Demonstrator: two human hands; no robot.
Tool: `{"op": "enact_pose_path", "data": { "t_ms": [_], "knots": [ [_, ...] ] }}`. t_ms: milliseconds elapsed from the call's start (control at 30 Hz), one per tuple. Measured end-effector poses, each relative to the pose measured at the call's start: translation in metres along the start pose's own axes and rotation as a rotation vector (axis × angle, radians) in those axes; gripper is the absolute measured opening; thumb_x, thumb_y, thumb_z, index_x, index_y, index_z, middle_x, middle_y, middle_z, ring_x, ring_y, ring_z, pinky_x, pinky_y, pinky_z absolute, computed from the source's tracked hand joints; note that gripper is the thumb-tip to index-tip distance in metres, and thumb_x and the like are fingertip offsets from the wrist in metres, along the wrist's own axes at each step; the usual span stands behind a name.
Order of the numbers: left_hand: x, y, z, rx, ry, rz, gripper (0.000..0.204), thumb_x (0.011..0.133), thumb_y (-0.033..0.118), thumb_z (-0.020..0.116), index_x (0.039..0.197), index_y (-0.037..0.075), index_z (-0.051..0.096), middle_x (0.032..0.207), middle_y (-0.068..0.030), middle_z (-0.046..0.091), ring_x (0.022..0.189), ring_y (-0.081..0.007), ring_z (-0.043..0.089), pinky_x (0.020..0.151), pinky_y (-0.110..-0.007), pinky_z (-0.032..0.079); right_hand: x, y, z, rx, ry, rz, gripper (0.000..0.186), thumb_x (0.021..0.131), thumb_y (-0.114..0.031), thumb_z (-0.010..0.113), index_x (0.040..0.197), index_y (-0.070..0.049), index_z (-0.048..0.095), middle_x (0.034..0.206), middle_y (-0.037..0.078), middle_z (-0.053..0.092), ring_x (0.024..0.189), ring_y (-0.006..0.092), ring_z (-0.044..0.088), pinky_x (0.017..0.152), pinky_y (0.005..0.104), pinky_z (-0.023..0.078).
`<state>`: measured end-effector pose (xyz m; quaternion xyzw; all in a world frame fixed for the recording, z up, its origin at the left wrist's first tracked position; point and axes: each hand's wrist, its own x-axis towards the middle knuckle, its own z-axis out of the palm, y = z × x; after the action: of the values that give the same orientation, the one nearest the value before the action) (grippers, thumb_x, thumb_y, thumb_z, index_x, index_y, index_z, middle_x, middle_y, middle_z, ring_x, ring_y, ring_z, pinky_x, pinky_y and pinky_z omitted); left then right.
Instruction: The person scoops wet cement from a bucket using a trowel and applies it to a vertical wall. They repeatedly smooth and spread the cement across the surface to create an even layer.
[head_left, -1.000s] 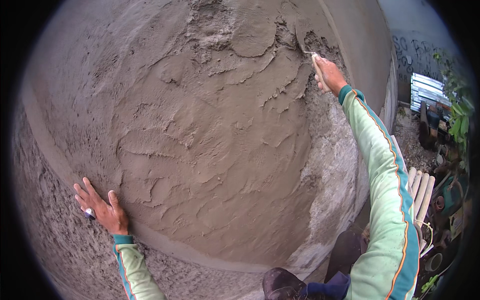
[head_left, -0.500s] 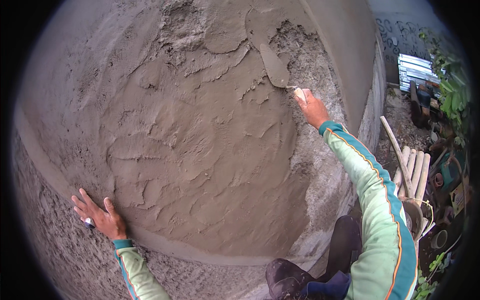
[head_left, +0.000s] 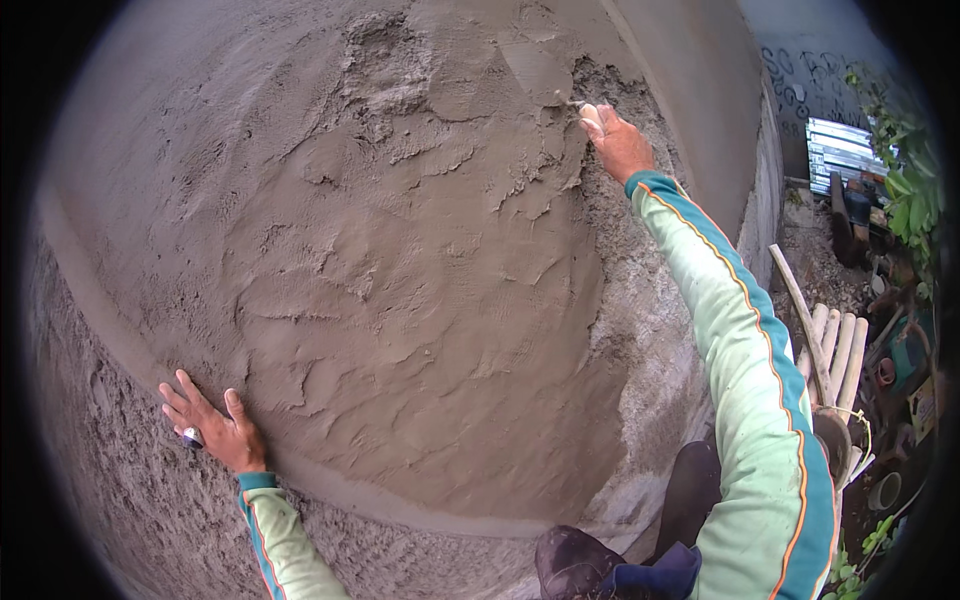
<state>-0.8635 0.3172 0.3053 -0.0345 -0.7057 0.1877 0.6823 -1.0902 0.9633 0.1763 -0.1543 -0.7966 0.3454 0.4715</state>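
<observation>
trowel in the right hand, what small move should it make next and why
Probably a short stroke rightward with the trowel: gripped in the right hand, it appears to lie flat against the wet mortar, while just to its right a rough patch is not yet smoothed over.

Fisheye from the head

From afar I look through the left camera of a head-worn pair, near the wall [head_left: 430, 300], facing it and tipped downward. The sleeves [head_left: 755, 400] enter from below; the lens bends edges and reaches the plant [head_left: 912, 205] far right.
</observation>
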Motion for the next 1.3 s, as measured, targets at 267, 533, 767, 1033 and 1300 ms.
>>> {"op": "enact_pose_path", "data": {
  "t_ms": [267,533,767,1033,1300],
  "knots": [
    [-0.001,0.002,0.002,0.036,-0.014,-0.043,0.083,0.099,0.073,0.041,0.165,0.025,0.027,0.173,-0.0109,0.014,0.156,-0.0454,0.01,0.125,-0.061,0.009,0.062,-0.031,-0.029,0.852,-0.407,0.433,0.06,0.103,-0.058,0.049,0.135,-0.009,0.059,0.098,0.011,0.063,0.073,0.0198,0.058,0.064,0.0404,0.051],
    [-0.001,-0.002,0.004,-0.006,-0.004,-0.012,0.083,0.099,0.072,0.042,0.165,0.024,0.028,0.173,-0.0107,0.016,0.157,-0.0447,0.011,0.125,-0.06,0.01,0.036,-0.031,-0.01,0.384,-0.237,-0.023,0.059,0.104,-0.058,0.046,0.127,-0.006,0.059,0.109,0.022,0.069,0.089,0.0394,0.069,0.078,0.05,0.055],
    [-0.002,-0.003,0.005,-0.015,-0.003,-0.018,0.081,0.1,0.071,0.04,0.165,0.024,0.028,0.173,-0.0094,0.014,0.158,-0.0434,0.008,0.124,-0.065,0.004,0.077,0.005,0.015,0.154,-0.007,-0.01,0.057,0.103,-0.059,0.046,0.136,-0.013,0.056,0.12,0.024,0.07,0.115,0.0446,0.065,0.097,0.0555,0.05],
    [-0.002,0.0,0.005,-0.011,-0.02,-0.031,0.079,0.101,0.069,0.04,0.164,0.024,0.028,0.173,-0.0081,0.014,0.158,-0.0434,0.007,0.125,-0.062,0.004,0.182,0.008,0.013,0.173,-0.015,0.202,0.059,0.101,-0.057,0.05,0.129,-0.007,0.061,0.112,0.017,0.07,0.097,0.0341,0.067,0.083,0.0466,0.053],
    [-0.001,0.002,0.003,-0.026,-0.03,-0.049,0.084,0.099,0.074,0.04,0.165,0.023,0.028,0.173,-0.0091,0.015,0.158,-0.0428,0.007,0.124,-0.063,0.004,0.099,0.059,0.018,0.273,-0.033,0.314,0.057,0.103,-0.057,0.048,0.123,-0.005,0.064,0.108,0.025,0.073,0.098,0.0414,0.071,0.085,0.0516,0.054]
  ]
}}
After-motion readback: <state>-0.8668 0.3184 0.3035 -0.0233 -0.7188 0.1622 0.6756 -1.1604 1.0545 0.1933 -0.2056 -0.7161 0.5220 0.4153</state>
